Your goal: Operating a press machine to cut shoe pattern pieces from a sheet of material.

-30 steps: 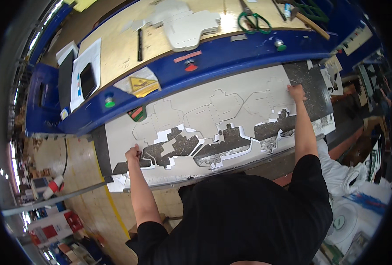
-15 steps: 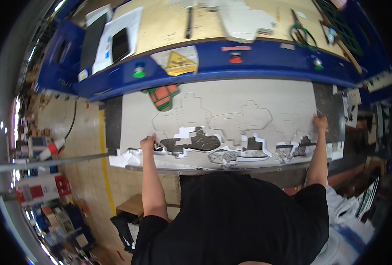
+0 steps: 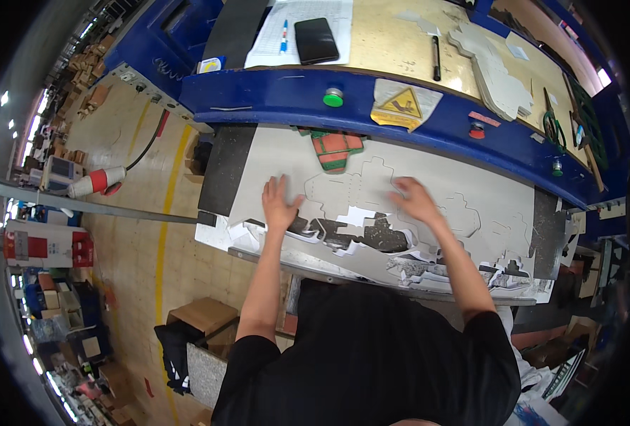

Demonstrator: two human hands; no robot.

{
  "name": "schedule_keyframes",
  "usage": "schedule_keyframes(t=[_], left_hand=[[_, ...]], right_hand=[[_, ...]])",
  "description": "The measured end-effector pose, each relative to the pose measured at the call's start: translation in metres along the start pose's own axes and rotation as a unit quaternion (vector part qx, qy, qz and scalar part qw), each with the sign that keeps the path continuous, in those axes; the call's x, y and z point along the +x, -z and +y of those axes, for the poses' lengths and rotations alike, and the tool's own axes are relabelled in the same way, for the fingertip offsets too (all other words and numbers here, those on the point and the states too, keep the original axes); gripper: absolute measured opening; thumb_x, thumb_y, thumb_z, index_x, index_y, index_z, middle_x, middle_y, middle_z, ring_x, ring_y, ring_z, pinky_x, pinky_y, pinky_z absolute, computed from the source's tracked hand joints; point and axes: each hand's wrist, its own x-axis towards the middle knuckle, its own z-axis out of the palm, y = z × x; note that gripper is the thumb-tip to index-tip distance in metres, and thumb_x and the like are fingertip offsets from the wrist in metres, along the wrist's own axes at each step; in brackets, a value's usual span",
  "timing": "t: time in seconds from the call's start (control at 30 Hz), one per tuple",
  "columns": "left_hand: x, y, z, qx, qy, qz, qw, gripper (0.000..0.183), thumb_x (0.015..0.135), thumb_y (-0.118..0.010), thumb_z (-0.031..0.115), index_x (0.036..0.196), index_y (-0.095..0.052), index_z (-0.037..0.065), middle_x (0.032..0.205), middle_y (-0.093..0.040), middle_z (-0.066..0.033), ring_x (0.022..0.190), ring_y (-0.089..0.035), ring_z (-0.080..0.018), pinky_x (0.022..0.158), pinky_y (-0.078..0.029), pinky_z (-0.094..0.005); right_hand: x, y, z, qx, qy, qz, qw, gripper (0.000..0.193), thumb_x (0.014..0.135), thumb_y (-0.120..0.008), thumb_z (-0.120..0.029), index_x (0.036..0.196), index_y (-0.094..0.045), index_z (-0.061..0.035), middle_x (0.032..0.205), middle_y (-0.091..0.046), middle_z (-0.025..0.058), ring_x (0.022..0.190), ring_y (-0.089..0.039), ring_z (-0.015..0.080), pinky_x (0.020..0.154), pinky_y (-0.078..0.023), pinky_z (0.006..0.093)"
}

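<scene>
spreading its fingers wide, the left hand (image 3: 278, 204) is open over the left part of a big grey sheet (image 3: 265, 153), with nothing in it. the sheet lies flat in front of the person, with shapes cut into it and ragged holes along its near side. at twelve o'clock from this hand, up on the wooden top, is a black phone (image 3: 316, 40). between one and two o'clock, on the sheet, sits a red and green piece (image 3: 335, 153). at three o'clock is the right hand (image 3: 416, 201), a bit blurry, fingers loosely bent and apart, with nothing seen in it; i cannot tell if it touches the sheet. at one o'clock from it is a stack of grey cut shapes (image 3: 492, 71). at two o'clock are the scissors (image 3: 553, 128).
</scene>
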Motion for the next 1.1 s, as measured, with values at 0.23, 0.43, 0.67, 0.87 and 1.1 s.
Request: schedule_keyframes(t=[0.23,0.43,0.67,0.87,1.1], left_hand=[[0.028,-0.011,0.007,0.011,0.043,-0.216,0.975,0.116,0.069,-0.074,0.063,0.157,-0.008,0.026,0.159,0.015,-0.0251,0.144,0.019,-0.0474,0.110,0.012,-0.0659],[0.027,-0.006,-0.006,-0.043,0.046,-0.220,0.973,0.114,0.072,-0.076,0.055,0.157,-0.007,0.026,0.158,0.020,-0.0251,0.143,0.023,-0.0475,0.107,0.016,-0.0671],[0.043,-0.008,-0.060,-0.284,0.029,-0.099,0.953,0.084,0.079,-0.075,0.022,0.149,-0.031,0.007,0.158,-0.017,-0.0218,0.147,-0.010,-0.0381,0.116,-0.009,-0.0548],[0.066,0.023,-0.117,-0.356,0.063,0.018,0.932,0.060,0.079,-0.070,0.003,0.135,-0.049,0.000,0.142,-0.046,-0.0245,0.138,-0.038,-0.0374,0.113,-0.033,-0.0417],[0.083,0.049,-0.139,-0.142,-0.013,-0.012,0.990,0.106,0.063,-0.089,0.027,0.150,-0.030,0.010,0.155,-0.020,-0.0264,0.147,-0.009,-0.0436,0.118,-0.010,-0.0568]], right_hand=[[0.142,-0.101,-0.020,0.057,-0.268,0.038,0.961,0.048,0.094,-0.058,-0.042,0.097,-0.064,0.0055,0.081,-0.068,0.0178,0.080,-0.068,0.0280,0.071,-0.051,0.0401],[0.129,-0.118,-0.047,0.030,-0.167,0.132,0.977,0.040,0.096,-0.055,-0.036,0.090,-0.062,0.0028,0.077,-0.067,0.0174,0.074,-0.066,0.0276,0.067,-0.050,0.0397],[0.128,-0.124,-0.053,-0.014,-0.118,0.127,0.985,0.022,0.096,-0.055,-0.020,0.098,-0.054,0.0016,0.084,-0.065,0.0204,0.076,-0.064,0.0339,0.070,-0.049,0.0426],[0.141,-0.078,-0.041,-0.013,-0.007,0.036,0.999,0.015,0.096,-0.053,-0.014,0.096,-0.054,0.0008,0.088,-0.061,0.0207,0.085,-0.061,0.0367,0.077,-0.047,0.0428],[0.183,-0.081,-0.044,-0.055,0.143,-0.066,0.986,0.009,0.092,-0.054,-0.007,0.097,-0.056,0.0010,0.093,-0.059,0.0198,0.095,-0.058,0.0397,0.082,-0.045,0.0446]])
